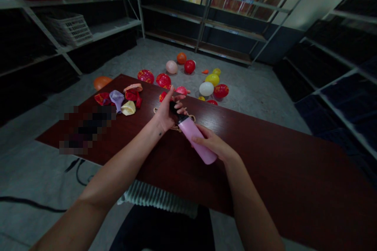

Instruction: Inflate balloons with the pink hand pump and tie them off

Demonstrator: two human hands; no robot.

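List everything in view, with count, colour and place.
table: one, dark brown; centre
cylinder: one, pink with black end; centre
cord: count unclear, tan; beneath cylinder
deflated balloons: at least five, red, lavender, yellow, peach; table's left
inflated balloons: over a dozen, mixed colours; floor, beyond table
pixelated patch: one, dark; table's left
shelves: several, greyish; left, back, right
crates: at least three, red, orange, white; left shelves
cables: count unclear, black; floor, left
cloth: one, pale green; below table
left hand: one, bare; at black end
right hand: one, bare; around pink body
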